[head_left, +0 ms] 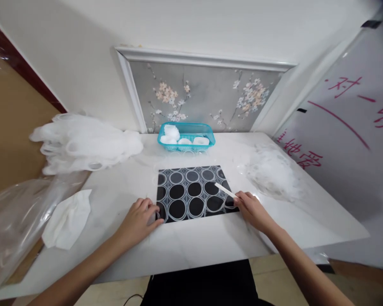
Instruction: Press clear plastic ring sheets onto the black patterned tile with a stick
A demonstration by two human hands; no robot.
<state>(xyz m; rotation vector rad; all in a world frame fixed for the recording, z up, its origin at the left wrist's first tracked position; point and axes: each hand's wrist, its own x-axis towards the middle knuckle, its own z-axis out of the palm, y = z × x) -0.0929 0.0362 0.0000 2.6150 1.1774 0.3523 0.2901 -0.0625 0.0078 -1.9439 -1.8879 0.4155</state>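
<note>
Left hand (139, 217) loosely curled at the near-left corner of the black mat (166, 219) mid-desk (194, 242), fingertips at an edge ring. Right hand (252, 209) at the near-right corner, pinching a white stick (225, 191) angled over the clear rings (192, 175) laid in rows on the mat. Teal basket (187, 146) just behind the mat, holding several white lumps (171, 131), well short of full; loose white heap (83, 142) to its left, thinner pale pile (271, 172) to its right, white cloth (68, 219) near the left desk edge.
</note>
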